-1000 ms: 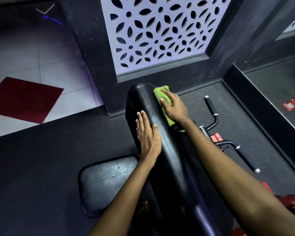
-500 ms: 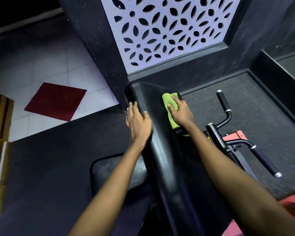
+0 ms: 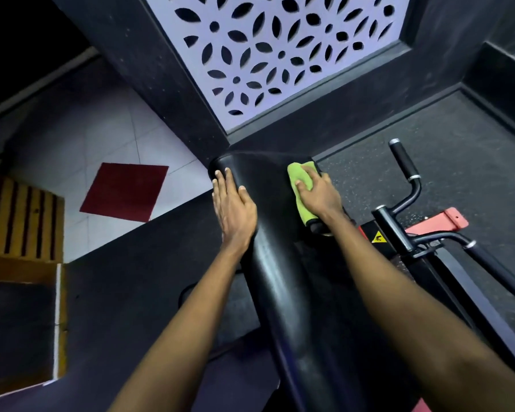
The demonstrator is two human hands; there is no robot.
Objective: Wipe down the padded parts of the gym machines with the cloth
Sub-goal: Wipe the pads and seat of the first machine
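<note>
Head camera looks down over both forearms at a dark rubber floor point(image 3: 428, 150) that meets a black wall holding a pale cut-out panel point(image 3: 280, 55). Off to the left lie white tiles with a red mat point(image 3: 125, 191) and a slatted wooden box point(image 3: 18, 221).

Running up the middle is the long black pad point(image 3: 280, 278) of a gym machine, glossy along its ridge. The machine's black handles point(image 3: 405, 162) stand just to its right, above a red frame part point(image 3: 446, 221).

The left hand point(image 3: 234, 208) lies flat on the pad's left flank near the top end, fingers straight and together. It holds nothing and looks to be bracing. The right hand point(image 3: 320, 193) presses the green cloth point(image 3: 304, 211) onto the pad's right upper face. Its fingers are spread and only lightly bent over the fabric, thumb on top, so it pushes more than grips. The cloth sits between palm and vinyl, close to the pad's top edge. A small yellow warning sticker point(image 3: 378, 237) shows on the frame.

The step in hand seems to be wiping this pad's upper end. The next move probably calls for even pressure as the cloth is drawn down the pad's length, which looks unwiped, with the cloth flat so it does not bunch.
</note>
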